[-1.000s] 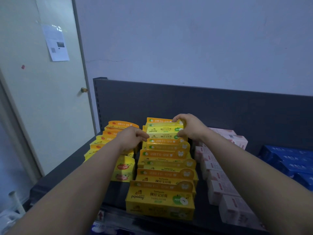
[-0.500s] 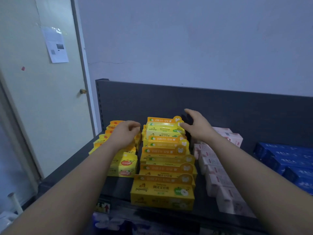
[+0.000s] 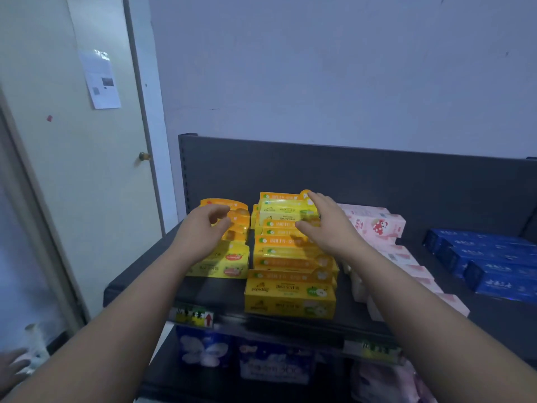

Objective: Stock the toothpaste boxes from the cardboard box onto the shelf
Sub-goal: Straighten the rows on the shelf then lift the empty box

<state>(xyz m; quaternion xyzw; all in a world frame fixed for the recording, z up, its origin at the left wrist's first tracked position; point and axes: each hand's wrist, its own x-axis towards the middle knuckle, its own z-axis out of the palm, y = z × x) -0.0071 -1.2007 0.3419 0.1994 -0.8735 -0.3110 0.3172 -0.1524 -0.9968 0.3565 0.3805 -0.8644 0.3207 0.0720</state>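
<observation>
On dark metal shelf point(image 3: 220, 289) | yellow cardboard toothpaste boxes point(image 3: 290, 298) stand in a front-to-back row, faces forward, likely for display | right hand point(image 3: 328, 228) spread wide over row's rear, seemingly squaring it | left hand point(image 3: 203, 231) loosely curled, empty, over orange-yellow boxes point(image 3: 229, 263) | cardboard supply box not in view

Yellow toothpaste boxes point(image 3: 290, 298) lie in 2 front-to-back rows on the dark shelf point(image 3: 215, 295)
</observation>
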